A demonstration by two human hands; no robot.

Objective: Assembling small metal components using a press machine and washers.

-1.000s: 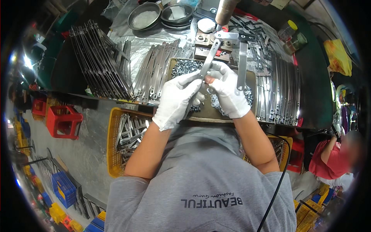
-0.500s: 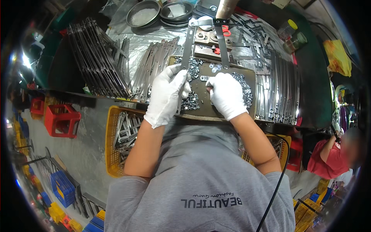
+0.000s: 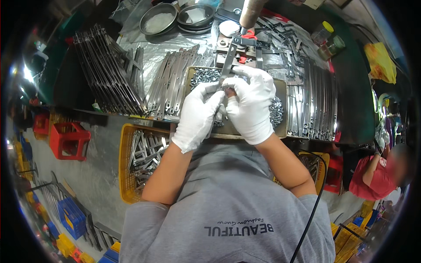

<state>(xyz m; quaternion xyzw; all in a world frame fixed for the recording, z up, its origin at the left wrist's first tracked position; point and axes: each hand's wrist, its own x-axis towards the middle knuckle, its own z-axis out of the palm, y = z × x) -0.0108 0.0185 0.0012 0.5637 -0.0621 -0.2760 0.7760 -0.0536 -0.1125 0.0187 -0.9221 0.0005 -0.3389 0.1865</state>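
A jointed linkage of flat grey metal bars (image 3: 228, 58) is held above the shallow olive metal tray (image 3: 280, 89). Its near bar's long axis runs away from the person, top leaning slightly right; there a short crosspiece extends right to a second bar, partly hidden behind the right hand. The white-gloved left hand (image 3: 197, 116) is closed around the near bar, covering much of its lower part. The white-gloved right hand (image 3: 252, 103) is narrowed, fingertips bunched at that bar; whether it pinches a small part cannot be told. The tray holds small silvery metal fasteners (image 3: 204, 77), partly covered by the hands. Below the surface, a yellow perforated plastic basket (image 3: 124, 164) contains jumbled metal strips (image 3: 149, 153).
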